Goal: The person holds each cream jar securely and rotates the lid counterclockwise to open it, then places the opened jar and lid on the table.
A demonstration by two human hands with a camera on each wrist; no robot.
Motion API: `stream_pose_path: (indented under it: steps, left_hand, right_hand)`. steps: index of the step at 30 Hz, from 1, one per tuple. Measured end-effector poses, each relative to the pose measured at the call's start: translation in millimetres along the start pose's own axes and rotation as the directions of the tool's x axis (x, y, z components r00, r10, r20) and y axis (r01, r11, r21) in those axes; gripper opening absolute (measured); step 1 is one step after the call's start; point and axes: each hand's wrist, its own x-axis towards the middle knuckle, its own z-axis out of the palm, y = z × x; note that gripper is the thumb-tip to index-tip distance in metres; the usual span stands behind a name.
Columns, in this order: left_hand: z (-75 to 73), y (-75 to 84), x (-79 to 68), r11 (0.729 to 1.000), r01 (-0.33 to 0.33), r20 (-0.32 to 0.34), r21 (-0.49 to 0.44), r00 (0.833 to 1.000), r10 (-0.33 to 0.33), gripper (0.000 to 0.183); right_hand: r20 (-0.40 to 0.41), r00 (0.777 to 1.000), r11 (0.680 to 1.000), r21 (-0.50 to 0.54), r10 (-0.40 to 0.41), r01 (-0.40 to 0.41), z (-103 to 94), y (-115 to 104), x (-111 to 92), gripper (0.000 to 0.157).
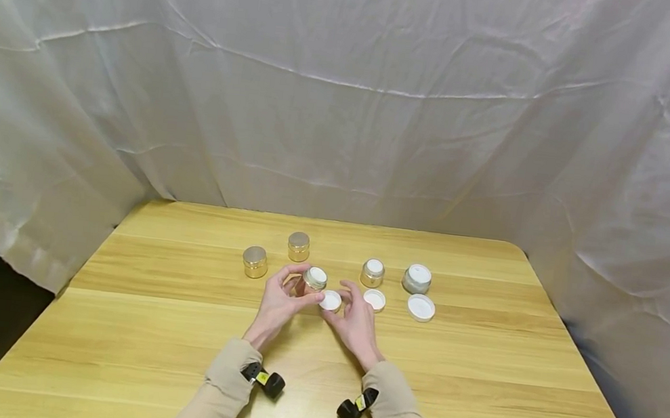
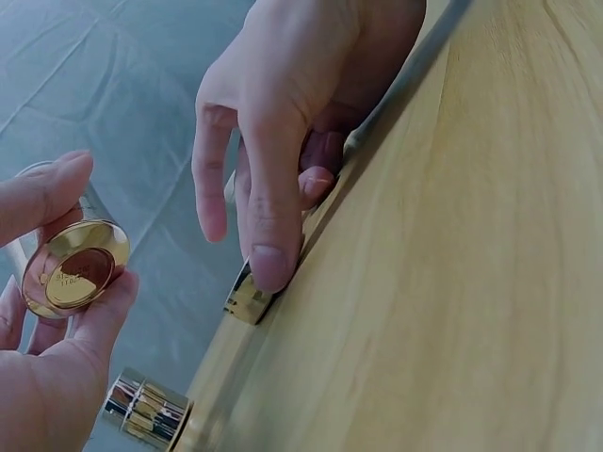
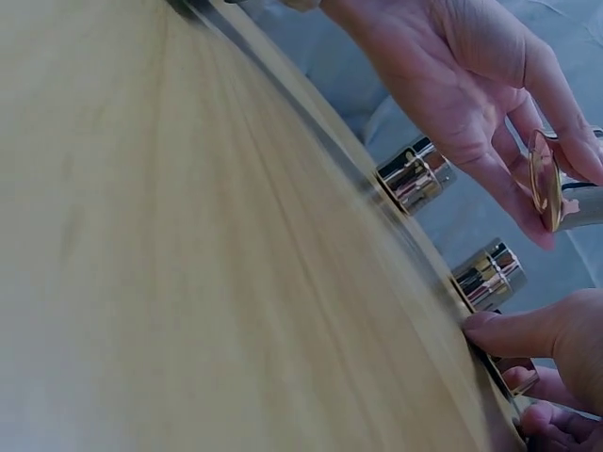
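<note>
My left hand (image 1: 276, 303) grips a small gold cosmetic jar (image 1: 314, 279) by its sides, raised over the table and tilted. A white disc covers its top. Its shiny gold base (image 2: 80, 278) faces the left wrist camera. Close by on the right, a gold jar lid (image 1: 331, 300) lies with its white inside up. My right hand (image 1: 357, 325) holds that lid at its edge between thumb and fingers, low at the tabletop. In the left wrist view the right thumb presses on the lid's gold rim (image 2: 247, 301).
Two capped gold jars (image 1: 255, 263) (image 1: 298, 247) stand at the back left of the wooden table (image 1: 172, 355). To the right are two uncapped jars (image 1: 373, 274) (image 1: 417, 280), each with an upturned white-lined lid (image 1: 374, 300) (image 1: 420, 308) in front. A grey curtain (image 1: 343, 135) hangs behind.
</note>
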Motion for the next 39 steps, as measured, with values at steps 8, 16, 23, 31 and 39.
stream_pose_path:
  steps: [8,16,23,31,39]
  left_hand:
    - [-1.3,-0.8,0.6,1.0,0.008,-0.01,0.02,1.0,-0.008,0.066]
    - [-1.3,-1.0,1.9,0.999,0.02,-0.022,0.03,1.0,-0.019,0.065]
    - [-2.3,-3.4,2.9,0.999,0.039,-0.026,0.025,0.999,-0.039,0.068]
    - [-4.3,-3.7,4.7,0.999,0.003,-0.029,0.051,1.0,-0.001,0.066]
    - [-4.6,-5.2,11.1,0.988,-0.02,-0.071,0.15,0.997,0.031,0.065]
  right_hand:
    - [-0.024,1.0,0.999,-0.029,0.018,-0.019,3.7,-2,3,0.068]
    - [-0.052,0.998,0.997,-0.066,0.025,-0.028,6.1,-5,5,0.068]
    - [-0.053,0.997,0.995,-0.084,0.053,-0.057,7.4,-4,6,0.07]
    - [0.047,0.998,0.999,-0.027,0.048,-0.046,-3.3,-3,3,0.082]
    - [0.165,0.986,0.998,0.062,0.006,-0.016,-15.8,0,-7,0.094]
